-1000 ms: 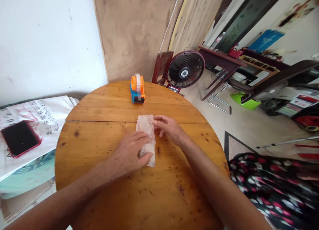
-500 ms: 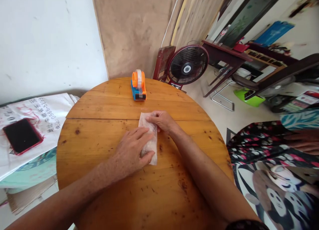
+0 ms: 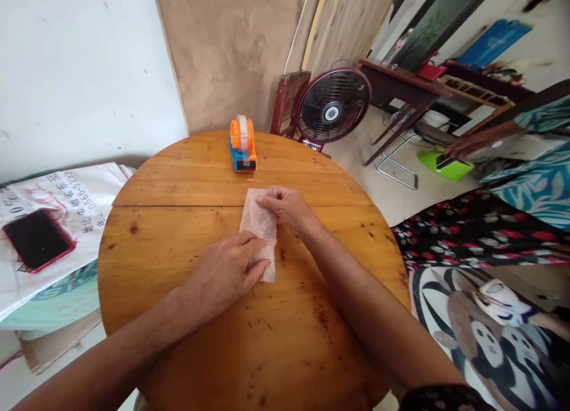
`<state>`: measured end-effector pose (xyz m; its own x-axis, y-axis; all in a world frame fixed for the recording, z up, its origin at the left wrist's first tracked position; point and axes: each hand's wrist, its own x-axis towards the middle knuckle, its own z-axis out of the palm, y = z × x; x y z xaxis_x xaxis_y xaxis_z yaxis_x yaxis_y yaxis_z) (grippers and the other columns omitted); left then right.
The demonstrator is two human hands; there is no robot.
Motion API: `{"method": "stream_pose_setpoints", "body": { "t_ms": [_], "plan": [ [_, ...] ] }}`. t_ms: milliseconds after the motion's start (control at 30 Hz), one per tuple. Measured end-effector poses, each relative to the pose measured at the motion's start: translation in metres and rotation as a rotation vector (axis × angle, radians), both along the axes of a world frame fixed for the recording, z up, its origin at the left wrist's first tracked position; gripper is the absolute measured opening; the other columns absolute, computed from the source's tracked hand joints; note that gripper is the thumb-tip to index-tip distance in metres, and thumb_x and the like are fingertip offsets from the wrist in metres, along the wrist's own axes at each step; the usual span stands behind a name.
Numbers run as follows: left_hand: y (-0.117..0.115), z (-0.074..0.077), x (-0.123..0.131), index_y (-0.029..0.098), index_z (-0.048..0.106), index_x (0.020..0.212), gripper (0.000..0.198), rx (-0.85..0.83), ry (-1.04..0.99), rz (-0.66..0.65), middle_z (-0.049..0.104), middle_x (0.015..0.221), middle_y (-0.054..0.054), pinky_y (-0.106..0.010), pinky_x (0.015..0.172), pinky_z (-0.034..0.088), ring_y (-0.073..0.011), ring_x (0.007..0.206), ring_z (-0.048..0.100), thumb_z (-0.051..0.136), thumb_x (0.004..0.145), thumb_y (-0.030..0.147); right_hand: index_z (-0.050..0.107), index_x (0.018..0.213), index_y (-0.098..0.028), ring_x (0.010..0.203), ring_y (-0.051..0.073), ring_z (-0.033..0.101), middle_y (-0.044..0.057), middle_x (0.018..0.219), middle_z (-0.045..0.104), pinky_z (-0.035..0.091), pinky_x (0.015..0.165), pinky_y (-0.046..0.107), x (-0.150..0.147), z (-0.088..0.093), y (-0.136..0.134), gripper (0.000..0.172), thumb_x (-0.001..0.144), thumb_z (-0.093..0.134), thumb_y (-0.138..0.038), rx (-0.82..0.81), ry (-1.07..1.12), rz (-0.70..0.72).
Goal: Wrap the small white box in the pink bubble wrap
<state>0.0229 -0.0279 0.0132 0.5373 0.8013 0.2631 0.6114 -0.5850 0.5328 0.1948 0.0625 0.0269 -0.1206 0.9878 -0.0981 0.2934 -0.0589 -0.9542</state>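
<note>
sheet (image 3: 260,224): whitish, narrow, lying lengthwise on round wooden table (image 3: 169,256)
left hand (image 3: 234,261): open, loosely bent, resting over sheet's lower left part
right hand (image 3: 288,208): thumb on top, pinching sheet's upper right edge
tape dispenser (image 3: 243,145): orange and blue, on table beyond sheet, well apart

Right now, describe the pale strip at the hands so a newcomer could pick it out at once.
On the round wooden table, find the left hand, which covers part of the pale strip, and the right hand at its far end. The strip is flat and whitish, unlike the orange-and-blue tape dispenser beyond.
</note>
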Motion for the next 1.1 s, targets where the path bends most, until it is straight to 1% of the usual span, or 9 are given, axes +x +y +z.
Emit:
{"method": "stream_pose_setpoints", "body": {
  "t_ms": [167, 267, 367, 500, 567, 700, 767, 967, 1100],
  "plan": [
    [-0.002, 0.003, -0.002, 0.021, 0.066, 0.109, 0.020, -0.032, -0.001, -0.002, 0.069, 0.107, -0.006, -0.036, 0.082, 0.055, -0.0221, 0.094, 0.067, 0.054, 0.094, 0.027, 0.047, 0.060, -0.020, 0.053, 0.007, 0.037, -0.007, 0.057, 0.042, 0.032, 0.053, 0.023, 0.000, 0.020, -0.029, 0.030, 0.072, 0.069, -0.037, 0.130, 0.086, 0.090],
    [-0.007, 0.006, -0.001, 0.021, 0.062, 0.111, 0.024, 0.042, 0.030, 0.145, 0.064, 0.110, -0.007, -0.035, 0.078, 0.054, -0.0229, 0.093, 0.066, 0.063, 0.089, 0.029, 0.052, 0.063, -0.019, 0.055, 0.008, 0.039, -0.006, 0.058, 0.044, 0.031, 0.053, 0.023, 0.000, 0.027, -0.044, 0.027, 0.073, 0.069, -0.037, 0.182, 0.072, 0.133],
    [-0.011, 0.006, 0.002, 0.021, 0.056, 0.111, 0.038, 0.031, 0.031, 0.342, 0.061, 0.109, -0.007, -0.036, 0.077, 0.054, -0.0252, 0.094, 0.064, 0.073, 0.080, 0.034, 0.052, 0.063, -0.019, 0.055, 0.008, 0.037, -0.006, 0.058, 0.043, 0.028, 0.052, 0.024, 0.000, 0.028, -0.056, 0.026, 0.076, 0.067, -0.036, 0.217, 0.043, 0.153],
    [-0.010, 0.000, 0.002, 0.020, 0.042, 0.134, 0.071, -0.078, -0.071, 0.421, 0.059, 0.118, -0.011, -0.039, 0.080, 0.053, -0.0264, 0.095, 0.063, 0.078, 0.074, 0.035, 0.055, 0.066, -0.019, 0.057, 0.009, 0.039, -0.005, 0.060, 0.045, 0.030, 0.053, 0.024, 0.000, 0.028, -0.073, 0.023, 0.080, 0.065, -0.033, 0.263, -0.036, 0.169],
    [-0.009, -0.002, 0.001, 0.021, 0.039, 0.138, 0.072, -0.095, -0.122, 0.386, 0.058, 0.117, -0.010, -0.039, 0.080, 0.052, -0.0258, 0.095, 0.062, 0.075, 0.077, 0.033, 0.057, 0.069, -0.018, 0.058, 0.010, 0.044, -0.004, 0.061, 0.049, 0.033, 0.055, 0.024, 0.000, 0.028, -0.083, 0.023, 0.083, 0.064, -0.035, 0.270, -0.082, 0.180],
    [-0.010, -0.002, -0.001, 0.019, 0.055, 0.111, 0.025, -0.079, -0.182, 0.236, 0.057, 0.104, -0.006, -0.035, 0.076, 0.050, -0.0215, 0.090, 0.059, 0.060, 0.088, 0.028, 0.066, 0.079, -0.019, 0.069, 0.014, 0.058, -0.001, 0.071, 0.064, 0.043, 0.067, 0.025, 0.003, 0.025, -0.103, 0.013, 0.087, 0.061, -0.027, 0.363, -0.190, 0.181],
    [-0.011, -0.004, -0.002, 0.019, 0.056, 0.100, 0.015, -0.074, -0.196, 0.218, 0.056, 0.099, -0.005, -0.031, 0.072, 0.048, -0.0190, 0.084, 0.057, 0.058, 0.087, 0.025, 0.068, 0.084, -0.020, 0.080, 0.016, 0.064, 0.002, 0.083, 0.070, 0.047, 0.075, 0.026, 0.004, 0.021, -0.112, 0.010, 0.088, 0.060, -0.022, 0.442, -0.224, 0.184],
    [-0.009, -0.014, -0.001, 0.019, 0.055, 0.092, 0.013, 0.002, -0.266, 0.153, 0.056, 0.095, -0.004, -0.029, 0.072, 0.046, -0.0180, 0.084, 0.055, 0.051, 0.081, 0.015, 0.069, 0.091, -0.022, 0.097, 0.018, 0.068, 0.005, 0.103, 0.074, 0.051, 0.086, 0.029, 0.004, 0.010, -0.124, 0.012, 0.090, 0.057, -0.020, 0.592, -0.305, 0.199],
    [-0.008, -0.009, -0.007, 0.018, 0.058, 0.093, 0.015, -0.011, -0.285, 0.067, 0.059, 0.091, -0.005, -0.031, 0.075, 0.049, -0.0184, 0.082, 0.058, 0.053, 0.079, 0.015, 0.069, 0.093, -0.022, 0.096, 0.018, 0.070, 0.004, 0.103, 0.075, 0.053, 0.085, 0.029, 0.006, 0.005, -0.122, 0.014, 0.089, 0.057, -0.017, 0.576, -0.319, 0.194]
  ]
}}
